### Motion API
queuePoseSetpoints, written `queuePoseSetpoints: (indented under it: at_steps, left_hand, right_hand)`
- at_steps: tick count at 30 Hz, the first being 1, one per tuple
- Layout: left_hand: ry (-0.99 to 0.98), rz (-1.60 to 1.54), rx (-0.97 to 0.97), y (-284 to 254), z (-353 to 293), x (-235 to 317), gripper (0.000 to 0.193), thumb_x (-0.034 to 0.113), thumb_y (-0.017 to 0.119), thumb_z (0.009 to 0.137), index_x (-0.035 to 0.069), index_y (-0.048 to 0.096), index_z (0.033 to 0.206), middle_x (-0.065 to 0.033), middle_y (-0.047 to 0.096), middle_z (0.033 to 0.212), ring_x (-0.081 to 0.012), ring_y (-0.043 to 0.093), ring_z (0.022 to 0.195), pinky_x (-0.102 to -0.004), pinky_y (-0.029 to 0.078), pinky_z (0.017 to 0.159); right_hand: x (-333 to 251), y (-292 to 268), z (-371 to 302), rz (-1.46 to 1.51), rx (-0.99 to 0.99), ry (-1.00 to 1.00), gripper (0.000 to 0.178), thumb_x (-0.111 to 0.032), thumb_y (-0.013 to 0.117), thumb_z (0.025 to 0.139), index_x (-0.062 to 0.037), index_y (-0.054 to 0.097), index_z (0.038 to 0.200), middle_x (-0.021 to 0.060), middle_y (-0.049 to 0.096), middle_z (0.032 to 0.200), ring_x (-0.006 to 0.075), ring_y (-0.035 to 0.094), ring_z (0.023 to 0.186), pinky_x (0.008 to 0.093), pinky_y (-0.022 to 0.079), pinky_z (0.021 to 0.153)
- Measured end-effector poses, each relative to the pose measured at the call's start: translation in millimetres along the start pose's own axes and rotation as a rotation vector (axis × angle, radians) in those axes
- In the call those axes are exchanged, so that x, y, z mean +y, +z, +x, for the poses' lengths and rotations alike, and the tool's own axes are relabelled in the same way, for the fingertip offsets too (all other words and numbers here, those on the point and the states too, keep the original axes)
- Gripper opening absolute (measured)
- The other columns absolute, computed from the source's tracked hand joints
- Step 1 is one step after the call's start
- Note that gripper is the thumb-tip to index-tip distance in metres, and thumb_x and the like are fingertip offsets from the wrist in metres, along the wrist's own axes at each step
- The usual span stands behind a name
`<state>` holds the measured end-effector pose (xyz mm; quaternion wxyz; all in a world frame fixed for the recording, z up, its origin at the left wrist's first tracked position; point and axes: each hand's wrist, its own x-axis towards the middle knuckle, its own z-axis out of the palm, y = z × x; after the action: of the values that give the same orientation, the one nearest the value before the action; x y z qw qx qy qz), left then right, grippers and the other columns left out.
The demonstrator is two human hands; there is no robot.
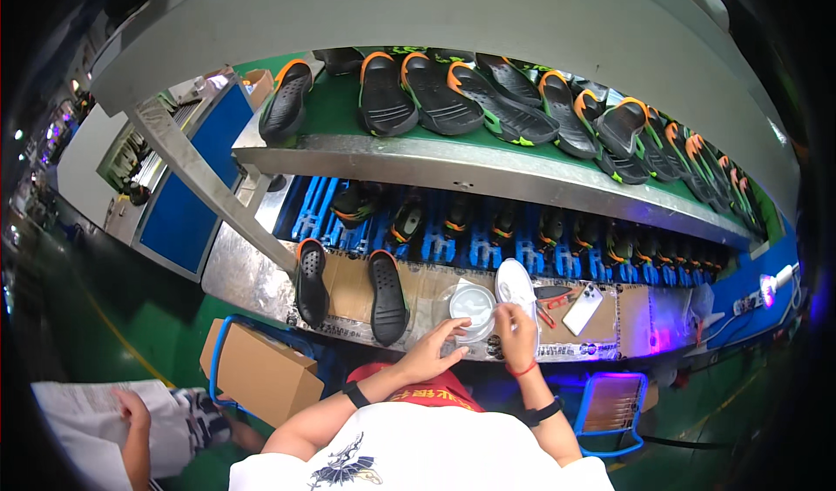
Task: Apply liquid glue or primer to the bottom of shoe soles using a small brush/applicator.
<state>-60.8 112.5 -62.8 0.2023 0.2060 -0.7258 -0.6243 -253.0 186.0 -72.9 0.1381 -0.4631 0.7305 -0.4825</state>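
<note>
My left hand (433, 353) reaches to the near side of a round white bowl (473, 304). Its fingers are apart, with the tips close to the bowl's rim; whether they touch it I cannot tell. Right of the bowl, a white shoe (515, 280) lies with one end pointing away from me. My right hand (519, 341) is over the near part of this shoe, its fingers drawn together in a pinch. What they hold, if anything, is too small to make out. Two black shoe soles with orange edges, a left one (311, 286) and a right one (388, 299), rest on the bench.
Red-handled pliers (550, 301) and a white phone (583, 309) lie right of the shoe. Behind the bench, shoes sit on blue holders (488, 252). A green shelf (335, 112) above carries several black soles. Another person's hand (132, 408) shows at lower left, near a cardboard box (261, 373).
</note>
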Motion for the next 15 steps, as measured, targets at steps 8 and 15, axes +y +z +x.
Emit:
queuePoseSetpoints:
  at_steps: [8, 15]
  left_hand:
    - [0.143, 0.157, 0.345, -39, 4, 21, 0.044, 0.006, 0.065, 0.080, 0.003, 0.050, 0.122, -0.0099, 0.053, 0.121, -0.0190, 0.054, 0.106, -0.0317, 0.043, 0.092]
    - [0.615, 0.640, 1.284, -223, 58, 82, 0.100, 0.022, 0.082, 0.067, -0.005, 0.018, 0.139, -0.0245, 0.026, 0.139, -0.0357, 0.026, 0.131, -0.0449, 0.020, 0.110]
  right_hand:
    - [-12, -58, 79, 0.076, 0.288, -0.175, 0.012, -0.009, 0.058, 0.090, 0.0003, 0.060, 0.083, 0.0059, 0.062, 0.075, 0.0108, 0.055, 0.067, 0.0244, 0.043, 0.061]
    - [-23, -41, 61, 0.071, 0.151, -0.097, 0.009, -0.007, 0.057, 0.089, 0.0009, 0.060, 0.085, 0.0068, 0.062, 0.077, 0.0138, 0.058, 0.069, 0.0256, 0.045, 0.064]
